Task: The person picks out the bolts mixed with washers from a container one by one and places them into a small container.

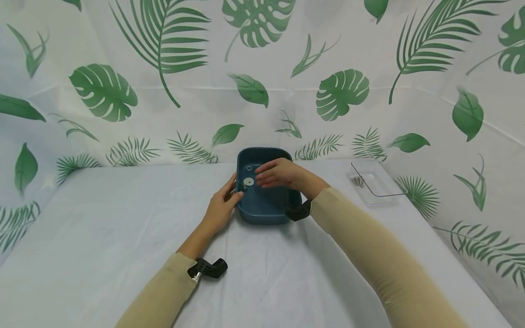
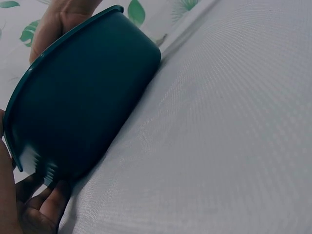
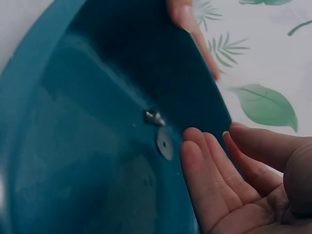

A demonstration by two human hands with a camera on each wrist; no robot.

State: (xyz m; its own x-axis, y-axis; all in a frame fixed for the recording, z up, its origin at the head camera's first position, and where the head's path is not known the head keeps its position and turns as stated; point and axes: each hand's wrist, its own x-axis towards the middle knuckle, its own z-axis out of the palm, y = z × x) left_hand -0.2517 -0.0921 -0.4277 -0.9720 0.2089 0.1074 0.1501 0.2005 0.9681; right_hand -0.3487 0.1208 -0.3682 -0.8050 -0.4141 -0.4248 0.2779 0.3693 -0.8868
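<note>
A dark blue plastic tub [image 1: 268, 214] stands on the white cloth. My left hand [image 1: 219, 207] grips its left wall, thumb at the rim and fingers along the outside. Over the tub's inside hovers my right hand [image 1: 283, 174], fingers extended and nothing held. In the tub near the left wall lies a flat round washer [image 1: 248, 181], also plain in the right wrist view. Beside it sits a small shiny metal piece [image 3: 154, 117], its kind too blurred to tell. Farther back in the tub is a small ring [image 1: 249, 168].
To the right stands a clear plastic box [image 1: 379, 200] with small metal pieces [image 1: 357, 181] near its left side. A white sheet with green leaf prints [image 1: 250, 91] hangs behind the table. White cloth [image 1: 123, 218] covers the tabletop.
</note>
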